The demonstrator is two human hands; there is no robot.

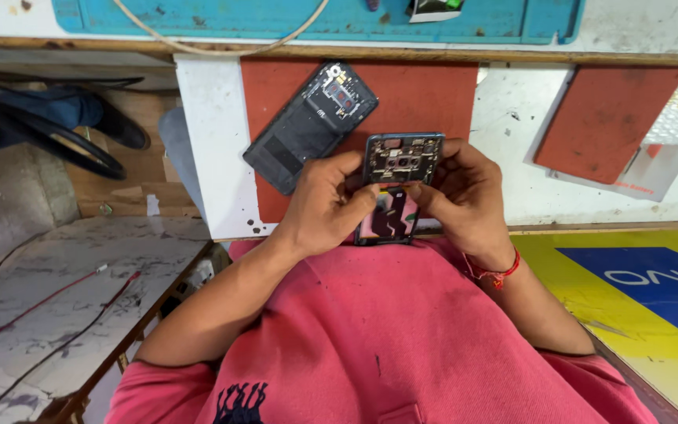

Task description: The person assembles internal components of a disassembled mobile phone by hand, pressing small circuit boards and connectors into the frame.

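Both hands are wrapped around an opened phone (399, 174) held just above the lap, close to the bench edge: left hand (325, 206) grips its left side with the thumb over the middle, right hand (464, 200) clamps the right side, fingertips up by the camera end. Its back cover (308, 126) lies face-down on a red mat (425, 98) just beyond the hands, not touching them. Second red mat (606, 118) sits off to the right, well apart.
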